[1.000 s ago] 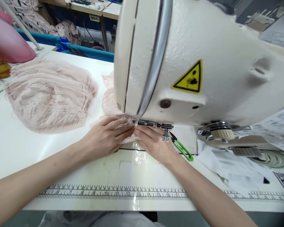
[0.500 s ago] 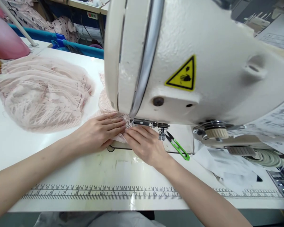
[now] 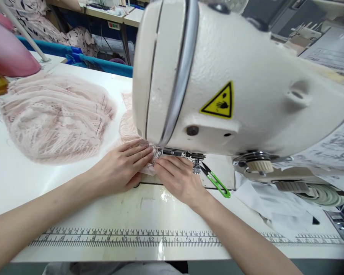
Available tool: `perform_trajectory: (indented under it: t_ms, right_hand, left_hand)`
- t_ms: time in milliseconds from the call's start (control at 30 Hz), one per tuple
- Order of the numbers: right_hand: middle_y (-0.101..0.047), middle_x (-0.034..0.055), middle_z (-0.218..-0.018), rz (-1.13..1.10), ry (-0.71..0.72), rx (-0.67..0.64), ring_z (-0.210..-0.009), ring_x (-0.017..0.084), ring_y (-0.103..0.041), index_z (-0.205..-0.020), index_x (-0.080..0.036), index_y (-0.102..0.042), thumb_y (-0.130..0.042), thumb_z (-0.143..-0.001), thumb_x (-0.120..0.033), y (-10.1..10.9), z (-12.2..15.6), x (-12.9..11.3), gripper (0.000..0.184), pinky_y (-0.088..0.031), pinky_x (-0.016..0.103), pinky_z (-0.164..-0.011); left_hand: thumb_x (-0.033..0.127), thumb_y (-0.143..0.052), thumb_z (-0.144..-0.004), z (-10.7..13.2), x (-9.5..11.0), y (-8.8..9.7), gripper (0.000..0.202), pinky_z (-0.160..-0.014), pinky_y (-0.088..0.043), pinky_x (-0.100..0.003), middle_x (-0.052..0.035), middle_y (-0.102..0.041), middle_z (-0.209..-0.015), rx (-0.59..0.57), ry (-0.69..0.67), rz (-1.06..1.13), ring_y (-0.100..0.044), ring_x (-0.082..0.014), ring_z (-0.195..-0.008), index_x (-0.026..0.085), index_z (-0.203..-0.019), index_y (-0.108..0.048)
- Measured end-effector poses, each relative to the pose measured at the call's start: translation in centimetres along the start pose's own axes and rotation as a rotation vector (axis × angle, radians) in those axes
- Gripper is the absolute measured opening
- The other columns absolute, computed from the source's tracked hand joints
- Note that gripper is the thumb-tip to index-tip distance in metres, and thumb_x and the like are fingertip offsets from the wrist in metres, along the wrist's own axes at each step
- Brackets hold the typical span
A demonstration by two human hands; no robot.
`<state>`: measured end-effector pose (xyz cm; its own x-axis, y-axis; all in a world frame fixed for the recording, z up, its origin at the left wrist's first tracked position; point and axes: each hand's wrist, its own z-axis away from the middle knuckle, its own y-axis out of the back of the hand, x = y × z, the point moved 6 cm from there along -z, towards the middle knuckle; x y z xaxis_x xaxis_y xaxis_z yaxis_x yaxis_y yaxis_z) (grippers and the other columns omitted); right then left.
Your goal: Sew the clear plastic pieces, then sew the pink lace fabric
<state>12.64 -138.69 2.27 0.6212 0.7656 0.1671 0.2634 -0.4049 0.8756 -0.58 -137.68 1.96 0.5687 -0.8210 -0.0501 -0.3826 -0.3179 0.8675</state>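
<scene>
Pink lace (image 3: 128, 125) | left hand (image 3: 122, 165) flat atop, fingers together | right hand (image 3: 178, 178) touching, pinch unclear

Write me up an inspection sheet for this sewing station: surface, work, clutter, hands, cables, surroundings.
Surface: white table, glossy with faint marks; printed ruler scale along the near edge.
Work: pale pink lace, partly hidden by the sewing machine; a separate pink fabric pile lies left.
Clutter: green-handled snips, blades slightly apart, right of the right hand; crumpled white sheets farther right.
Hands: left hand rests on the lace, fingers extended; right hand has its fingertips by the lace, grip unclear.
Cables: nothing seen on the near table.
Surroundings: blue cloth edging behind the table; patterned fabric beyond.
</scene>
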Motion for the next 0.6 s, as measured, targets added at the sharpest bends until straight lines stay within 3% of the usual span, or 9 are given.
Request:
perform_trajectory:
  t_ms: [367, 600]
  right_hand:
    - [-0.073, 0.0038, -0.099, -0.017, -0.023, -0.020, -0.099, 0.014, -0.063, -0.090, -0.016, -0.065, -0.053, -0.090, -0.006, 0.2, 0.1, 0.5, 0.015, -0.049, 0.026, -0.089]
    - [-0.072, 0.0056, -0.107, -0.052, -0.036, -0.070, -0.099, 0.015, -0.063, -0.099, -0.019, -0.067, -0.052, -0.093, -0.011, 0.1, 0.2, 1.0, 0.018, -0.049, 0.027, -0.086]
  left_hand:
    - [0.022, -0.046, -0.091, -0.1, 0.8, 0.0, 0.036, -0.106, -0.046, -0.047, -0.0166, -0.067, -0.122, -0.012, 0.056, -0.069, -0.062, -0.0306, -0.116, 0.006, -0.118, -0.064]
    - [0.024, -0.047, -0.091, 0.0, 0.7, -0.3, 0.036, -0.106, -0.044, -0.049, -0.0158, -0.067, -0.122, -0.014, 0.088, -0.098, -0.063, -0.0311, -0.114, 0.007, -0.118, -0.064]
